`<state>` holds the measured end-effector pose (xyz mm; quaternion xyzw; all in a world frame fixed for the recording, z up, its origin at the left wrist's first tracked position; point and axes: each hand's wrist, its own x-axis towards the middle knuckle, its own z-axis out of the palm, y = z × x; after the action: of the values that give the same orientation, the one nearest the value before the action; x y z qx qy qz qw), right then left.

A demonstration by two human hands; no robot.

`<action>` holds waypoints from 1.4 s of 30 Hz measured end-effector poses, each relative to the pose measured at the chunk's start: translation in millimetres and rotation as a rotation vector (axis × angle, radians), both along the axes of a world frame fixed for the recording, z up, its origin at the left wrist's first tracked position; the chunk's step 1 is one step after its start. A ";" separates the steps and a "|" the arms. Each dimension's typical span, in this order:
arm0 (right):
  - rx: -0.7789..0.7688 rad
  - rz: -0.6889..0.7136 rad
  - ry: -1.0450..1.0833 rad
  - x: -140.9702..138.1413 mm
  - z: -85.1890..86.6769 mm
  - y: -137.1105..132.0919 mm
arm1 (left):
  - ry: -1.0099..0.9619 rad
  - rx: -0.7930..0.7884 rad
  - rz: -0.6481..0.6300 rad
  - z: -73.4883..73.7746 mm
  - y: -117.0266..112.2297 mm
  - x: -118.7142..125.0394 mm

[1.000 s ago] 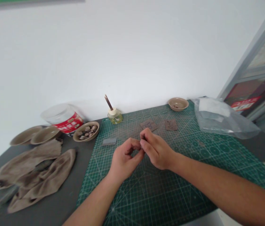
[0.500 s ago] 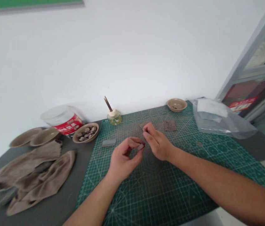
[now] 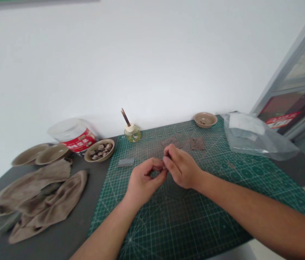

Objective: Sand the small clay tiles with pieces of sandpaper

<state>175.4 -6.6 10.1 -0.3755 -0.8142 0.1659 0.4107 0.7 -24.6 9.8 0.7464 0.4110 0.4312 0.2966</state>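
Observation:
Over the middle of the green cutting mat (image 3: 195, 216), my left hand (image 3: 144, 182) and my right hand (image 3: 182, 168) meet fingertip to fingertip. Both are pinched closed on a small pale piece between them, mostly hidden by the fingers. Just beyond my right hand lie two flat brown leather pieces (image 3: 197, 143) with marks on them. A small grey block (image 3: 126, 162) lies on the mat left of my left hand.
A small glass bottle with a brush (image 3: 132, 133) stands at the mat's far edge. A bowl of small stones (image 3: 99, 150), two empty bowls (image 3: 40, 154), a red-labelled tub (image 3: 72, 133) and brown cloths (image 3: 35, 196) lie left. Another bowl (image 3: 205, 119) and a plastic bag (image 3: 252, 135) sit right.
Half a second ago my right hand was drawn slightly away, leaving the pale piece showing in my left fingers; now my right fingers have come back onto it.

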 end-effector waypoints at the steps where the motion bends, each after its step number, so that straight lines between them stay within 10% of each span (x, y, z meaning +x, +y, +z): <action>1: 0.011 0.004 -0.012 -0.4 -0.2 -0.5 | 0.009 0.004 0.001 0.0 -0.1 -0.3; 23: -0.154 0.011 0.235 2.6 -5.4 13.2 | -0.225 -0.186 0.058 -2.7 4.2 5.8; 42: -0.076 -0.019 0.071 -0.4 -7.4 5.2 | 0.073 -0.015 0.131 -0.9 0.9 4.2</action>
<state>175.0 -1.4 2.7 -0.3922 -0.7887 0.2060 0.4263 4.8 -23.6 8.9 0.7308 0.4728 0.4191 0.2582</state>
